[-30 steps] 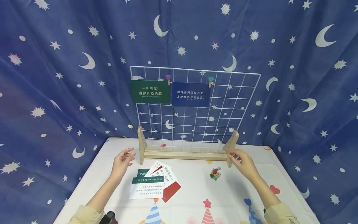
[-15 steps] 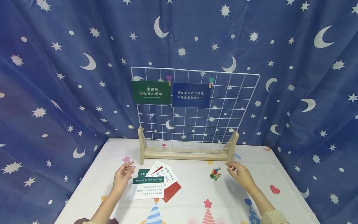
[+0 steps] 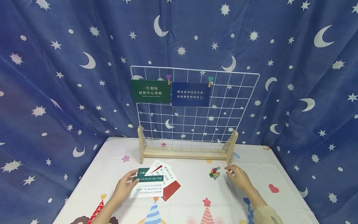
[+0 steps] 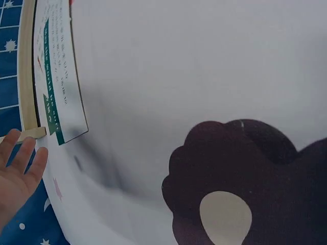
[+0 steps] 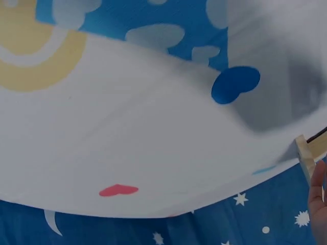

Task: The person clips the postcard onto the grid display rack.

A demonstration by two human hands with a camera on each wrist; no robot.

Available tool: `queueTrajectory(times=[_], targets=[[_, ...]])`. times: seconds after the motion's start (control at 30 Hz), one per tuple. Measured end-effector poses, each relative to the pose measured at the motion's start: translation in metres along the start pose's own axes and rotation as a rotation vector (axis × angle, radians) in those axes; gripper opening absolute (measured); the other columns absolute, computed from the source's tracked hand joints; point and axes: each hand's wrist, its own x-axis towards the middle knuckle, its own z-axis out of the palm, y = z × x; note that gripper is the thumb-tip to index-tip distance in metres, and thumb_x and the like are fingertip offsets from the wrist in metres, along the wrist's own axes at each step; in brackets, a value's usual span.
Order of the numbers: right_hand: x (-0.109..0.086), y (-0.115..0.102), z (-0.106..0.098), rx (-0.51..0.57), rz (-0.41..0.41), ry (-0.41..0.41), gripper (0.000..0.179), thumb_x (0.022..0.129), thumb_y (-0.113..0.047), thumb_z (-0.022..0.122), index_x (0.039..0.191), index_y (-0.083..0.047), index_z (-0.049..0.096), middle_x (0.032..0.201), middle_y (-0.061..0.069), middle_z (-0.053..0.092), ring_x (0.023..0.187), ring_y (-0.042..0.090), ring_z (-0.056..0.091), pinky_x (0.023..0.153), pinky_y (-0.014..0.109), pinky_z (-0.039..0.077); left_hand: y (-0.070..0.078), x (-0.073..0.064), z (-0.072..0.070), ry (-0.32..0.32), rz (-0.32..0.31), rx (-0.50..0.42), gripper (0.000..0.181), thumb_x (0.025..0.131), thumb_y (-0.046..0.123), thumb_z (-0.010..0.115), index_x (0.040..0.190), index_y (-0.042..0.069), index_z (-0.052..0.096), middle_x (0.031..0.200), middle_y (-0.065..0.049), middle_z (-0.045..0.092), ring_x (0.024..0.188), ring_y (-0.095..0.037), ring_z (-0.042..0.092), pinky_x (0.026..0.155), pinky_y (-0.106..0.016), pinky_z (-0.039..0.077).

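Your pile of cards (image 3: 149, 189) lies fanned on the white tablecloth (image 3: 193, 189), your left hand (image 3: 124, 186) at its left edge, fingers spread and gripping nothing; I can't tell whether they touch it. Your right hand (image 3: 240, 178), loosely bent and holding nothing, is just beside the small clips (image 3: 214, 172). Behind, the grid stand (image 3: 184, 155) carries a green card (image 3: 151, 95) and a blue card (image 3: 191, 101)
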Motion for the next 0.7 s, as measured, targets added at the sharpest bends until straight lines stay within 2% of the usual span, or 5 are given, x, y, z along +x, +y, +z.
queueTrajectory(times=[0.13, 0.23, 0.37, 0.5, 0.7], targets=[[0.002, 0.003, 0.006, 0.005, 0.012, -0.016, 0.018, 0.085, -0.008, 0.065, 0.102, -0.002, 0.067, 0.092, 0.01, 0.066, 0.081, 0.024, 0.062, 0.07, 0.04, 0.054, -0.002, 0.001, 0.006, -0.014, 0.06, 0.092, 0.046, 0.088, 0.015, 0.063, 0.131, 0.005, 0.051, 0.133, -0.025, 0.05, 0.119, -0.045, 0.05, 0.097, -0.058, 0.043], [0.002, 0.005, 0.01, 0.008, 0.036, -0.031, 0.02, 0.084, -0.009, 0.066, 0.103, -0.003, 0.067, 0.094, 0.01, 0.067, 0.082, 0.024, 0.062, 0.071, 0.04, 0.054, -0.005, 0.003, 0.006, -0.028, 0.068, 0.119, 0.052, 0.087, 0.015, 0.065, 0.135, 0.006, 0.047, 0.136, -0.025, 0.048, 0.122, -0.045, 0.048, 0.101, -0.061, 0.038], [0.001, 0.008, 0.015, 0.01, 0.064, -0.042, 0.021, 0.084, -0.011, 0.067, 0.103, -0.003, 0.067, 0.094, 0.011, 0.067, 0.084, 0.025, 0.063, 0.072, 0.041, 0.054, -0.009, 0.005, 0.006, -0.063, 0.073, 0.153, 0.07, 0.083, 0.021, 0.071, 0.142, 0.009, 0.037, 0.14, -0.024, 0.043, 0.127, -0.045, 0.042, 0.105, -0.062, 0.033], [0.001, 0.009, 0.017, 0.029, 0.066, -0.045, 0.023, 0.085, -0.014, 0.067, 0.105, -0.002, 0.067, 0.098, 0.014, 0.067, 0.087, 0.03, 0.063, 0.074, 0.044, 0.054, -0.012, 0.006, 0.006, -0.113, 0.081, 0.179, 0.09, 0.074, 0.033, 0.079, 0.146, 0.01, 0.03, 0.143, -0.025, 0.038, 0.132, -0.047, 0.036, 0.106, -0.064, 0.031], [0.006, 0.009, 0.02, 0.065, 0.036, -0.05, 0.029, 0.087, -0.016, 0.065, 0.111, 0.001, 0.063, 0.108, 0.02, 0.065, 0.098, 0.039, 0.061, 0.083, 0.052, 0.052, -0.02, 0.006, 0.007, -0.181, 0.121, 0.226, 0.103, 0.062, 0.038, 0.085, 0.146, 0.011, 0.032, 0.146, -0.028, 0.033, 0.132, -0.051, 0.031, 0.103, -0.069, 0.029]])
